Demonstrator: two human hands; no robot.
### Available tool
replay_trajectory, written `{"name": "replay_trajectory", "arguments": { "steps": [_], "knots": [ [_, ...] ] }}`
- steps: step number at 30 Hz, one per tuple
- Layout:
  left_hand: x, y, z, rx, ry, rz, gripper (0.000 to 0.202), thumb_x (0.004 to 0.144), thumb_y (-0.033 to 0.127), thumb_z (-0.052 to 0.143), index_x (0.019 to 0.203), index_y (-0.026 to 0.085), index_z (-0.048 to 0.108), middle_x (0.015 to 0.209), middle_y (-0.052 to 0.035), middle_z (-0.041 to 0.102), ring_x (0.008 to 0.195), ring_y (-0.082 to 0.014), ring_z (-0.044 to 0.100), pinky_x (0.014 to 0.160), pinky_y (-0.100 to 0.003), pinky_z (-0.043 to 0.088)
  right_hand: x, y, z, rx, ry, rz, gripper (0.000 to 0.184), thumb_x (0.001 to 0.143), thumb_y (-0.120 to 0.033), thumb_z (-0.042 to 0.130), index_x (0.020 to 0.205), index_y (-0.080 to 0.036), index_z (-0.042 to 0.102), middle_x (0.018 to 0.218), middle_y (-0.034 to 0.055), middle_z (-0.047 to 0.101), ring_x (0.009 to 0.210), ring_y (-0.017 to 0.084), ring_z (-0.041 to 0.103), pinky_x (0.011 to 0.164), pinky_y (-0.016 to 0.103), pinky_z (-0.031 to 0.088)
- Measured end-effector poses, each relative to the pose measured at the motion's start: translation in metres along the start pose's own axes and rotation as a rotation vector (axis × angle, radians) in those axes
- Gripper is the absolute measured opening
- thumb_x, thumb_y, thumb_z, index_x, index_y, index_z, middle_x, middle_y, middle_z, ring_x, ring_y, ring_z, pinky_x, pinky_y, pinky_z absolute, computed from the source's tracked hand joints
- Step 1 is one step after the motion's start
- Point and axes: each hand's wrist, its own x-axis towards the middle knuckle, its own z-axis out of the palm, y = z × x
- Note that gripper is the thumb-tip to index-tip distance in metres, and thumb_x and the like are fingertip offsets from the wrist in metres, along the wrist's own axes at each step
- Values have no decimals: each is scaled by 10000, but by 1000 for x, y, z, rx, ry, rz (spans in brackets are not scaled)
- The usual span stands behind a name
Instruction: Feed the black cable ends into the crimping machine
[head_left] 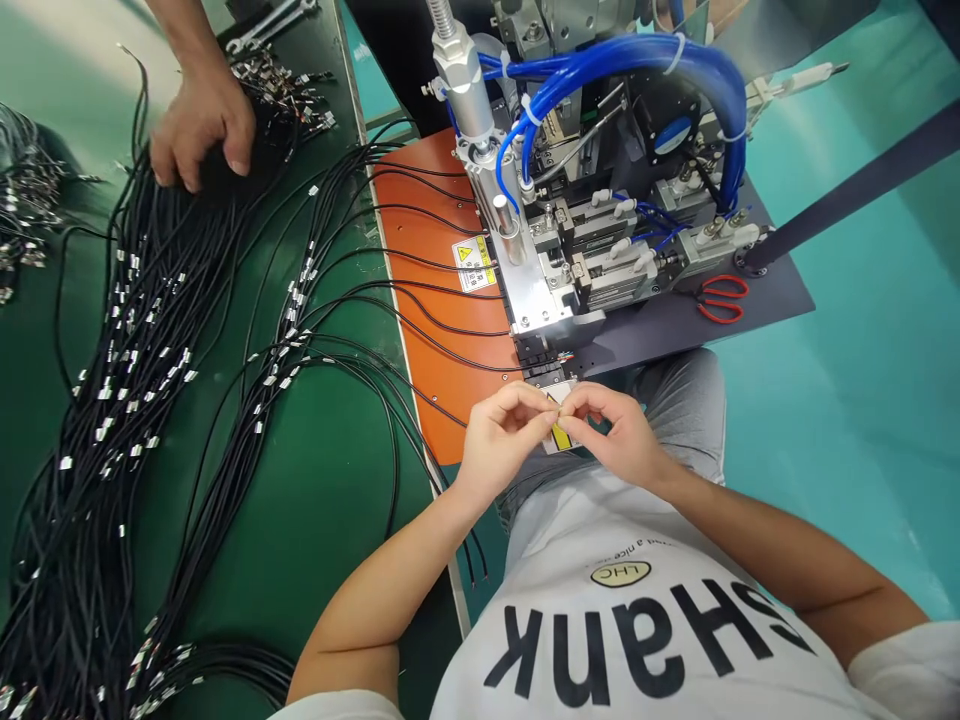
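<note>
My left hand (pixel 504 432) is closed in a pinch, and a black cable (pixel 431 402) runs into it from the left across the orange plate. Fingertip to fingertip with it, my right hand (pixel 613 432) pinches at the cable's end; the tiny wires there are mostly hidden by the fingers. Both hands are just in front of the machine's metal clamp block (pixel 540 300), over a yellow warning label (pixel 560 436). Several other black cables lie across the orange plate (pixel 420 350) into the block. Coloured wire ends (pixel 564 357) stick out at its near corner.
Another person's hand (pixel 201 130) rests on a big bundle of black cables (pixel 165 300) with white tags, on the green table (pixel 337 480). Blue air hoses (pixel 637 60) arch over the machine. Red-handled scissors (pixel 724 298) lie on its dark base. Wrenches (pixel 271 25) lie at the back.
</note>
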Motion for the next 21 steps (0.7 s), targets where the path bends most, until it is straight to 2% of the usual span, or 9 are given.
{"name": "replay_trajectory", "arguments": {
  "steps": [2,4,7,9,13,16,21],
  "knots": [
    [2,-2,-13,326,24,204,98,881,264,664,910,181,707,958,-59,645,876,-173,636,806,-331,531,-5,2,-3,-34,-15,-8,97,890,-146,618,815,-207,622,796,-10,609,720,131,515,650,293,365],
    [5,-7,-30,701,78,385,207,934,237,577,1097,193,696,1124,-101,644,1087,-223,592,974,-404,477,-12,4,-6,-47,-24,1,94,884,-140,619,819,-208,619,803,-8,605,723,134,513,652,296,363],
    [8,-21,-51,1149,94,511,383,966,176,483,1336,195,578,1294,-133,603,1223,-269,518,1032,-455,421,-21,5,-11,-45,-25,34,102,892,-142,611,815,-209,603,804,-9,594,724,134,504,658,298,360],
    [7,-30,-56,1312,65,523,434,971,158,449,1398,183,523,1338,-144,585,1248,-288,500,1011,-454,426,-26,5,-13,-40,-42,47,115,900,-139,599,809,-210,591,801,-11,585,732,136,498,669,297,360],
    [1,-36,-52,1459,64,490,488,968,178,444,1456,177,460,1353,-163,562,1216,-307,508,966,-461,435,-35,5,-12,-22,-74,47,122,897,-139,604,803,-211,579,794,-14,568,741,138,491,676,294,360],
    [-1,-35,-52,1433,60,493,495,966,178,434,1460,193,456,1316,-156,572,1172,-293,525,934,-444,452,-39,6,-12,-15,-92,49,111,900,-152,609,810,-211,579,803,-10,577,750,142,499,686,295,364],
    [-1,-32,-56,1359,66,520,489,969,167,421,1455,203,457,1299,-144,554,1215,-275,498,1006,-447,446,-43,3,-11,-14,-118,59,110,908,-170,606,808,-210,581,796,-9,583,748,144,502,684,297,364]
  ]
}}
